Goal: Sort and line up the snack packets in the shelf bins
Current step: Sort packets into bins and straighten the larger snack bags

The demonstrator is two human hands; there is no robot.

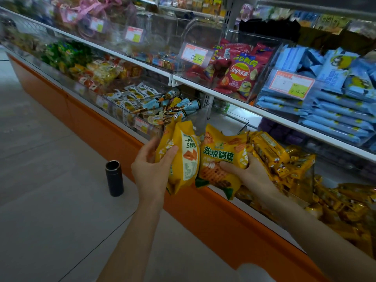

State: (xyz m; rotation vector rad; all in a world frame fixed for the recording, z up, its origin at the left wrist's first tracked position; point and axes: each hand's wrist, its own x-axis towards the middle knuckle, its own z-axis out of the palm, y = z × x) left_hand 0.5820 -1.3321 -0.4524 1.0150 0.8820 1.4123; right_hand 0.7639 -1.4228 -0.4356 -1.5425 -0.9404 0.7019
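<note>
My left hand (pixel 151 167) grips a small stack of yellow snack packets (pixel 183 157) upright, thumb across the front one. My right hand (pixel 247 171) holds another yellow packet with green lettering (pixel 218 161) from underneath, fingers curled round its lower right edge. Both packets hover in front of a clear bin (pixel 234 124) on the lowest shelf that looks bare inside. More yellow packets (pixel 270 151) lie piled in the bin just to the right.
A dark cylindrical flask (pixel 114 178) stands on the grey floor by the orange shelf base (pixel 203 210). Cone-shaped snacks (pixel 173 104) fill the bin to the left. Red Lay's bags (pixel 238 72) and blue packets (pixel 335 106) sit on the shelf above.
</note>
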